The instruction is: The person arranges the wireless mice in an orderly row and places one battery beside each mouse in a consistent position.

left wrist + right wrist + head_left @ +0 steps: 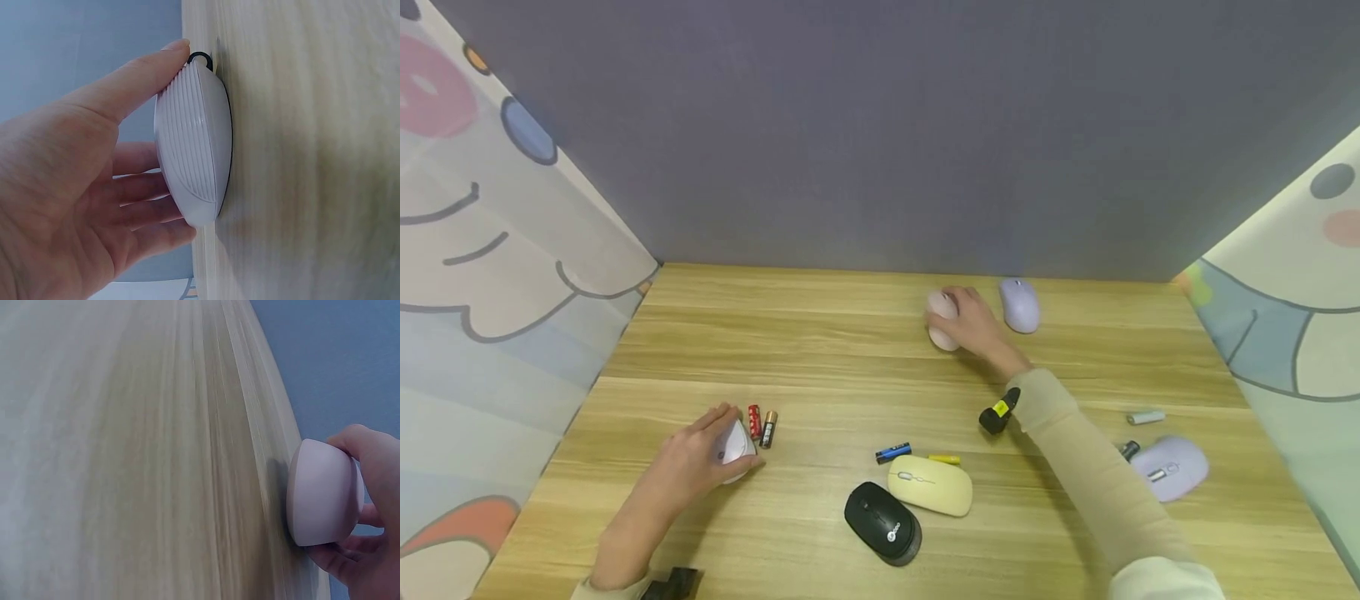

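Note:
My left hand [692,457] holds a white computer mouse [735,450] at the left of the table. In the left wrist view, thumb and fingers span the ribbed mouse [195,140], which sits at the tabletop. Close to its right lie a red battery [755,422] and a black-and-copper battery [768,429]. Toward the back, my right hand [973,323] grips a pale pink mouse [942,321]. Its thumb and fingers lie on opposite sides of that pink mouse [324,494] in the right wrist view. A lilac mouse [1020,306] lies just right of this hand.
Near the front are a black mouse [880,518], a yellow mouse [931,485], a blue battery [892,452] and a yellow battery [944,459]. Another lilac mouse [1180,467] lies at the right, with a pale battery [1146,417] behind it. A grey panel [910,142] stands along the back edge.

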### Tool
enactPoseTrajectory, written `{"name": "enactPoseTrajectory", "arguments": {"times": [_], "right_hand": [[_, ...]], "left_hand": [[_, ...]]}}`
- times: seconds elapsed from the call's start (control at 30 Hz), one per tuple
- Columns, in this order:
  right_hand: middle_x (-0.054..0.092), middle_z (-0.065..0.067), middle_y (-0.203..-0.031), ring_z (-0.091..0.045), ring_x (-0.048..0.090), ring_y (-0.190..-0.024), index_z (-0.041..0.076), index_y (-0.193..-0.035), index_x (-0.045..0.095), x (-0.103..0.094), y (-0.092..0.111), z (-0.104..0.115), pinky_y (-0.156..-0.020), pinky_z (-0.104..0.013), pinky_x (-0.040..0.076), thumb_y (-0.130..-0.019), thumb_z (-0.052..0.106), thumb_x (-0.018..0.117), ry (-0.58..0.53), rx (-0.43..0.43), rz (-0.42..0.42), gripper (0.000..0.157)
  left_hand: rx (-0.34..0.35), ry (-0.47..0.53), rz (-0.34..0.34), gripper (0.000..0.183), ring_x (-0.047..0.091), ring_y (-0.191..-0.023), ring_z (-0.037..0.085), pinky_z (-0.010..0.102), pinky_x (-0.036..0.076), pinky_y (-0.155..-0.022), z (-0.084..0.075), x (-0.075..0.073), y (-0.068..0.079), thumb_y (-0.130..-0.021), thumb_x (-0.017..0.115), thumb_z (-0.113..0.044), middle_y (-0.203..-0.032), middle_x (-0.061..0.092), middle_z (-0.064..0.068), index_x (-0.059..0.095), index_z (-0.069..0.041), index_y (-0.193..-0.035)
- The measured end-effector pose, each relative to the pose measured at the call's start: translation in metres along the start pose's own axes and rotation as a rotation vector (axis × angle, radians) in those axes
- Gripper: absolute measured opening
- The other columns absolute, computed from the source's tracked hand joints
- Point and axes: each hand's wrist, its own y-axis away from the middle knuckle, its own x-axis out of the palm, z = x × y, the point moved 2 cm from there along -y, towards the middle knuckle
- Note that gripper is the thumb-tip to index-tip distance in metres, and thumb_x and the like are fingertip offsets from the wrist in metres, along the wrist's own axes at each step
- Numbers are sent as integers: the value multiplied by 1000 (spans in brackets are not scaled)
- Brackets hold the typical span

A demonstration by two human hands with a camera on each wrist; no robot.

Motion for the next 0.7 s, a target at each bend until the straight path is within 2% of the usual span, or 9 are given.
{"name": "enactPoseTrajectory", "arguments": {"times": [0.13,0.4,0.7], "right_hand": [[47,-24,-148,-42,50,-131,3,-151,46,2,-4,2,-106,-56,49,-93,45,66,4,15,12,74],[47,-26,-146,-43,51,-130,0,-151,45,5,-14,7,-107,-56,48,-95,43,66,8,4,18,74],[47,-29,-147,-44,50,-132,-2,-150,46,7,-27,14,-108,-55,47,-96,42,65,42,4,27,72]], "left_hand": [[0,5,2,82,68,-104,54,41,63,-63,0,1,1,-79,90,-40,-137,56,39,60,14,-133],[-4,0,2,82,67,-106,55,45,63,-66,1,0,0,-78,90,-39,-137,56,39,60,14,-133],[14,-2,-19,81,70,-99,50,36,62,-59,3,0,1,-77,91,-39,-135,57,39,61,14,-132]]}}
